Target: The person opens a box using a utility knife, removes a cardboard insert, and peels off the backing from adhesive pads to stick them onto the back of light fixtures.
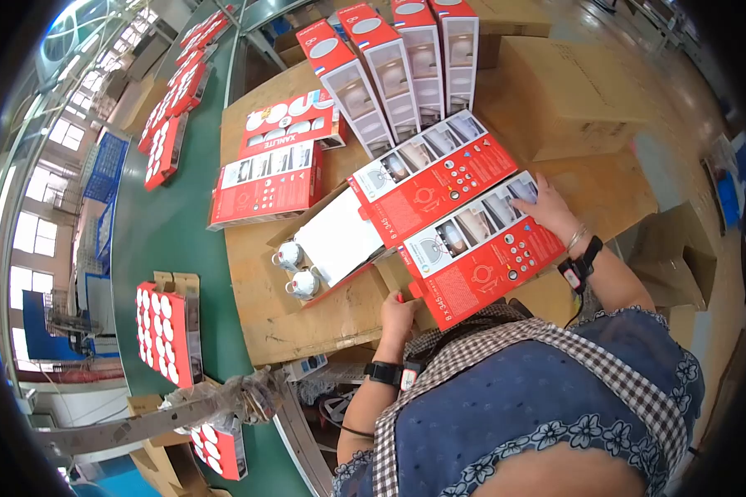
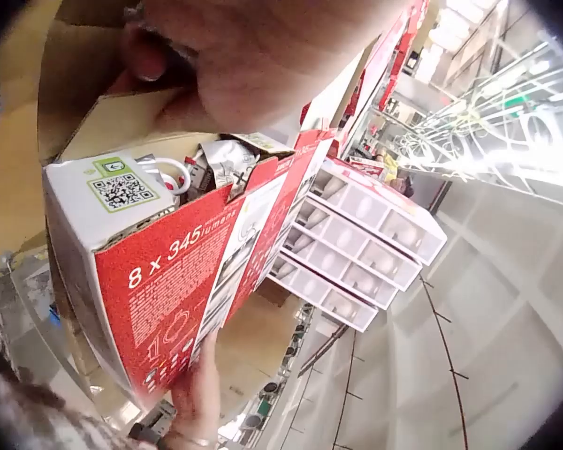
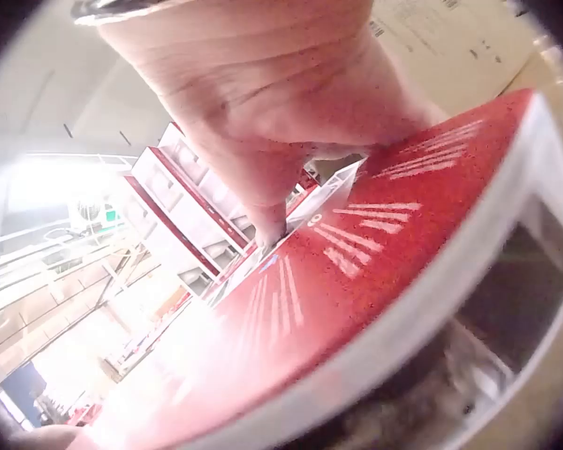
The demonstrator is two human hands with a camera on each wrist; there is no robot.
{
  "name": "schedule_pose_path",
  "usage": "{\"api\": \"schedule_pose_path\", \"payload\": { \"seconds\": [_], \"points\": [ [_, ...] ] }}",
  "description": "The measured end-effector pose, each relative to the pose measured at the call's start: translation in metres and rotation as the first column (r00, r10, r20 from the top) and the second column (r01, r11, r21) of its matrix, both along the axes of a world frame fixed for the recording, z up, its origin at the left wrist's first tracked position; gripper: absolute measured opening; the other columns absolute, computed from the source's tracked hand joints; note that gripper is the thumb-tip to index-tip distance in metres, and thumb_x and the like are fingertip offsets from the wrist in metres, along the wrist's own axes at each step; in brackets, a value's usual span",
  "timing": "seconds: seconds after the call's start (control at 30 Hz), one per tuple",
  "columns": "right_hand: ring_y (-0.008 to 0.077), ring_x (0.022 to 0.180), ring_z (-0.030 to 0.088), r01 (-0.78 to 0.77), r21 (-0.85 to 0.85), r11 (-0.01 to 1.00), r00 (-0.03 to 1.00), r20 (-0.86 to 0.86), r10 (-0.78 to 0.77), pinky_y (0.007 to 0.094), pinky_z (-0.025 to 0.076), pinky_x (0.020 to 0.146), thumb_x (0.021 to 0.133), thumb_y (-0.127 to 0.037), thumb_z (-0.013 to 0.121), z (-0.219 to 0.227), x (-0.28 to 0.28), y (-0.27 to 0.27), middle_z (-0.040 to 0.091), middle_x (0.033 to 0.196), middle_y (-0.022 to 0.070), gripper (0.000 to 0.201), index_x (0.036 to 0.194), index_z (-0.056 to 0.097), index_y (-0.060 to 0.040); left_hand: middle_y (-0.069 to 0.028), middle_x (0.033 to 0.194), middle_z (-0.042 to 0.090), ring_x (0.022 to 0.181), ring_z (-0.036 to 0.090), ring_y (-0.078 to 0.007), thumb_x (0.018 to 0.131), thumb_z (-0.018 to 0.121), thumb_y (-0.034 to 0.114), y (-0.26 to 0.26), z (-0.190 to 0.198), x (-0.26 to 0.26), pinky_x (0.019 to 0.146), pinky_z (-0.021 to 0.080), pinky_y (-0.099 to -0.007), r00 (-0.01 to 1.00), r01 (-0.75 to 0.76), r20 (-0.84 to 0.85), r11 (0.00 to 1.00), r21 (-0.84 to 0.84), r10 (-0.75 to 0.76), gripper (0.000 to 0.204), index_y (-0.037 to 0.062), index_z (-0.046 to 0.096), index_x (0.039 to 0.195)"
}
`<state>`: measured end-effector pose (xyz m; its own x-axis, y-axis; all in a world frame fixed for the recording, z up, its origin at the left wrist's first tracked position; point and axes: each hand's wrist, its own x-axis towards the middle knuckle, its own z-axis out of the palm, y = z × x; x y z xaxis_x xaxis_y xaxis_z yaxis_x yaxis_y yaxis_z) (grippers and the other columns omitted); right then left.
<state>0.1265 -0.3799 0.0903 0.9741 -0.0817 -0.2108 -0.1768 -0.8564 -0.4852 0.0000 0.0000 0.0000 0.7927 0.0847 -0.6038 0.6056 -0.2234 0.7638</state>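
One red box [image 1: 487, 255] is being worked on; it lies printed face up, right in front of the person's apron [image 1: 506, 331], between the two hands. The right hand [image 1: 553, 214] grasps the red box at its far right end, thumb on the printed face and fingers over the edge. The left hand [image 1: 399, 316] is at the opposite end of the red box, its fingers bent beside the raised brown flap [image 2: 113, 122]; whether they pinch that flap I cannot tell.

That left end of the red box is unclosed: in the left wrist view a white card [image 2: 122, 192] with a square code and a silver bag [image 2: 227, 159] show inside. Just beyond the red box lies a second box [image 1: 433, 178] of the same print, and past that stand four upright boxes [image 1: 387, 83]. Two bulbs [image 1: 304, 284] show to the left of the red box.

Judging by this, the step in hand is finishing the left end of a filled pack. The next move seems to call for the right hand to keep the red box steady while the left presses the contents in and folds the flap down, without trapping the bag or creasing the card.
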Motion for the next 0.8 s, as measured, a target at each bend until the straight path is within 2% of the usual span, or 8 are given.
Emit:
{"api": "schedule_pose_path", "payload": {
  "seconds": [0.07,0.17,0.3,0.33,0.43,0.63,0.73,0.8],
  "points": [
    [0.0452,0.123,0.058,0.145,-0.018,0.989,0.987,0.066,-0.143,0.0447,0.048,0.103,0.077,-0.056,0.079,-0.002,-0.025,0.005,0.055,0.135,0.0317,0.104,0.152,0.029,-0.0018,-0.0079,0.083,0.072,0.066,0.066,-0.0162,0.082,0.075,0.01,0.008,-0.006,0.006,0.057,0.052,-0.0318,0.998,-0.036,0.052,0.999,-0.015,0.037,0.025,0.0,0.068,0.104],
    [0.0424,0.117,0.062,0.122,0.092,0.988,0.984,-0.141,-0.109,0.0445,0.05,0.1,0.074,-0.055,0.082,0.008,-0.084,0.024,0.061,0.128,0.0288,0.101,0.145,0.035,-0.0001,-0.0087,0.082,0.072,0.067,0.067,-0.016,0.082,0.075,0.009,0.032,0.014,-0.01,0.057,0.052,-0.0323,0.998,-0.048,0.049,0.997,0.053,0.045,0.023,-0.0013,0.068,0.101],
    [0.0372,0.114,0.065,0.096,0.188,0.978,0.995,0.022,-0.102,0.0434,0.051,0.098,0.071,-0.049,0.086,-0.001,-0.098,0.036,0.065,0.123,0.0242,0.096,0.141,0.039,-0.002,-0.0103,0.088,0.073,0.075,0.069,-0.0178,0.081,0.073,0.007,0.037,0.046,0.014,0.066,0.055,-0.0328,0.999,0.018,-0.033,0.99,0.136,-0.014,0.025,-0.0031,0.068,0.104],
    [0.0374,0.114,0.065,0.1,0.21,0.973,0.992,0.05,-0.113,0.0431,0.051,0.098,0.069,-0.048,0.087,0.0,-0.097,0.039,0.066,0.122,0.0239,0.097,0.14,0.041,-0.0008,-0.0109,0.086,0.073,0.074,0.069,-0.0185,0.081,0.073,0.006,0.038,0.035,0.014,0.066,0.055,-0.0331,0.995,-0.001,0.097,0.993,0.122,-0.011,0.025,-0.0032,0.069,0.103],
    [0.0365,0.116,0.064,0.113,0.229,0.967,0.978,0.146,-0.149,0.0423,0.05,0.1,0.067,-0.047,0.089,-0.009,-0.1,0.048,0.064,0.125,0.0239,0.102,0.142,0.04,0.0013,-0.0124,0.085,0.074,0.075,0.07,-0.0196,0.08,0.073,0.007,0.047,0.02,0.017,0.067,0.055,-0.0345,0.987,0.054,0.143,0.99,0.134,-0.074,0.025,-0.0035,0.069,0.102],
    [0.0358,0.124,0.059,0.192,0.145,0.971,0.945,0.24,-0.223,0.0411,0.047,0.104,0.066,-0.048,0.088,-0.035,-0.103,0.045,0.055,0.14,0.0251,0.112,0.152,0.035,-0.0008,-0.0138,0.08,0.072,0.065,0.069,-0.0239,0.08,0.072,0.009,0.05,-0.009,0.021,0.061,0.055,-0.0378,0.899,0.166,0.344,0.938,0.304,-0.27,0.024,0.001,0.07,0.102],
    [0.0381,0.125,0.057,0.273,0.078,0.959,0.927,0.245,-0.284,0.0436,0.046,0.104,0.072,-0.046,0.085,-0.036,-0.115,0.069,0.056,0.138,0.0249,0.102,0.151,0.037,-0.003,-0.0125,0.074,0.07,0.051,0.064,-0.0196,0.086,0.071,0.015,0.058,0.004,0.015,0.05,0.051,-0.0336,0.946,0.271,0.17,0.961,0.044,-0.275,0.022,0.0002,0.066,0.102],
    [0.041,0.126,0.053,0.421,-0.245,0.873,0.883,0.329,-0.333,0.0481,0.043,0.106,0.08,-0.041,0.08,-0.035,-0.116,0.096,0.055,0.138,0.0233,0.087,0.149,0.041,-0.006,-0.0114,0.073,0.069,0.05,0.063,-0.018,0.087,0.07,0.016,0.077,0.023,0.016,0.05,0.051,-0.0331,0.918,0.379,0.125,0.926,0.004,-0.376,0.022,0.0001,0.065,0.101]
  ]
}}
